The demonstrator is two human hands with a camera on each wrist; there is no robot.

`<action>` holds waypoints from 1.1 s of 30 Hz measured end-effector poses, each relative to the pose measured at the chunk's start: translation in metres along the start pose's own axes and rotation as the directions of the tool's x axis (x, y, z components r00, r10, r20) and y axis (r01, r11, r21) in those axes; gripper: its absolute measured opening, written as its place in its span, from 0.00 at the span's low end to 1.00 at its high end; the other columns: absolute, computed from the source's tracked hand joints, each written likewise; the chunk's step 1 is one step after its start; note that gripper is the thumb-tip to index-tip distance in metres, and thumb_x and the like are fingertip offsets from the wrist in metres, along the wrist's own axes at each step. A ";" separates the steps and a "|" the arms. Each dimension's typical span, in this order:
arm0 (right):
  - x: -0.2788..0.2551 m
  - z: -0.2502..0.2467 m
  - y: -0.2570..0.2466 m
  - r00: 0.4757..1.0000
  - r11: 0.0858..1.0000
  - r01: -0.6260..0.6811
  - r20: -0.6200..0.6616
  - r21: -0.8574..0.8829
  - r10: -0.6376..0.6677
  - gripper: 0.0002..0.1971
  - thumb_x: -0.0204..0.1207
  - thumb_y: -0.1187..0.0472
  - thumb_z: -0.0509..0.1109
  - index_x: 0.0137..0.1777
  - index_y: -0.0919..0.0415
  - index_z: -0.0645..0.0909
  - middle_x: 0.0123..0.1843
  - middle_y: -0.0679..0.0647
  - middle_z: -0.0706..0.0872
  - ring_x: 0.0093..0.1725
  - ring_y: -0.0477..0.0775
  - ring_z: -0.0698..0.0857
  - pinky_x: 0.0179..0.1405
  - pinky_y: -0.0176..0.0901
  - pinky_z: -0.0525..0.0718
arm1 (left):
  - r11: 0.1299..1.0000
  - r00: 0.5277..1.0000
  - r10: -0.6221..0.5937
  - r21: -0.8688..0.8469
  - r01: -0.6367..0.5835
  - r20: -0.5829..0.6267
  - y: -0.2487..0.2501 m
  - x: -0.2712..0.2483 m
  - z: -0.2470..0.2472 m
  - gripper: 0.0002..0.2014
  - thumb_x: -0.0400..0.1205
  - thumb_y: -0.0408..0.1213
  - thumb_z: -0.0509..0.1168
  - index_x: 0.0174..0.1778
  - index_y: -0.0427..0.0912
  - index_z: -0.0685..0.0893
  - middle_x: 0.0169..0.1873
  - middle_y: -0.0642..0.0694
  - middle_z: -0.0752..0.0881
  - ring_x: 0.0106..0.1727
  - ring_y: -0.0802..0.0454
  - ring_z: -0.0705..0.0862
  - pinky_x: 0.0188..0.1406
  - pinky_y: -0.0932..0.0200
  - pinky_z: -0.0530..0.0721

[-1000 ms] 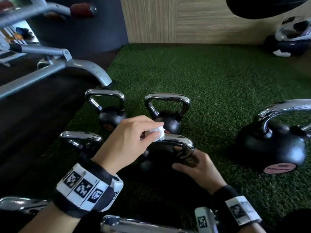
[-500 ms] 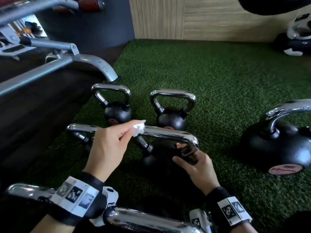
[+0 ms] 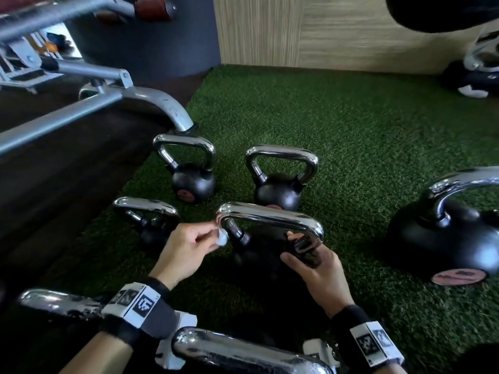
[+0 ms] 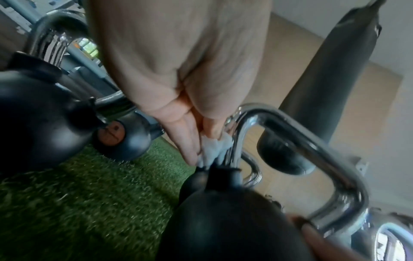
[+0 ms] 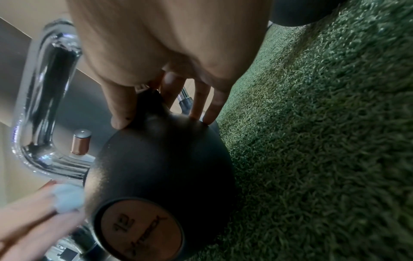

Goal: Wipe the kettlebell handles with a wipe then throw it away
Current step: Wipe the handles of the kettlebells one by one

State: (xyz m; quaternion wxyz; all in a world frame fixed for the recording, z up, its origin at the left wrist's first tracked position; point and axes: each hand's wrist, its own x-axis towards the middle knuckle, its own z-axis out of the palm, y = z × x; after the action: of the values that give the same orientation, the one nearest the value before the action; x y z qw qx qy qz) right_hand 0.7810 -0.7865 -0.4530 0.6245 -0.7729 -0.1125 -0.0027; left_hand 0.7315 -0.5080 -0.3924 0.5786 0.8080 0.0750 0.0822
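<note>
Kettlebell [image 3: 259,255], black with a shiny metal handle [image 3: 270,215], stands on green turf [image 3: 351,130] near its left edge, among several others; it is probably heavy and stiff, and its polished handle looks slippery. At the handle's left bend, the left hand [image 3: 186,249] pinches a small white wipe [image 3: 222,238], which seems soft, light and easily crushed, so fingertips suit it best. Steadying the weight, the right hand [image 3: 318,268] has its fingers curled round the base of the handle's right post, with fingertips on the black ball.
</note>
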 end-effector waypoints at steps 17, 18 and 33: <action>0.000 -0.023 -0.008 0.975 0.954 0.199 0.140 -0.223 -0.171 0.20 0.57 0.37 0.86 0.42 0.48 0.91 0.48 0.44 0.87 0.52 0.46 0.88 0.54 0.43 0.85 | 0.939 0.984 0.179 0.302 -0.164 -0.022 -0.002 0.038 0.017 0.15 0.80 0.58 0.72 0.49 0.52 0.96 0.36 0.57 0.94 0.39 0.65 0.90 0.40 0.62 0.84; -0.001 -0.024 -0.008 0.964 0.941 0.231 0.187 -0.248 -0.188 0.20 0.58 0.36 0.85 0.43 0.48 0.92 0.48 0.43 0.85 0.52 0.48 0.87 0.54 0.44 0.84 | 0.942 0.983 0.179 0.292 -0.163 -0.029 -0.002 0.046 0.021 0.14 0.80 0.56 0.74 0.51 0.51 0.96 0.39 0.57 0.95 0.42 0.68 0.89 0.41 0.65 0.84; 0.040 0.018 -0.007 0.931 0.951 0.158 0.362 -0.265 -0.054 0.41 0.68 0.30 0.71 0.79 0.48 0.73 0.73 0.45 0.79 0.74 0.43 0.78 0.78 0.47 0.76 | 0.971 0.981 0.194 0.143 -0.193 0.012 0.010 0.056 0.051 0.10 0.84 0.34 0.74 0.60 0.38 0.93 0.53 0.52 0.94 0.56 0.63 0.92 0.59 0.69 0.87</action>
State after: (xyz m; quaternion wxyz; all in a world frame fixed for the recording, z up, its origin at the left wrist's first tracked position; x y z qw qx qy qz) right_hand 0.8164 -0.7610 -0.4446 0.4736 -0.8365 -0.2623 0.0846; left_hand 0.7976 -0.5462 -0.3969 0.5079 0.8510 0.0022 0.1336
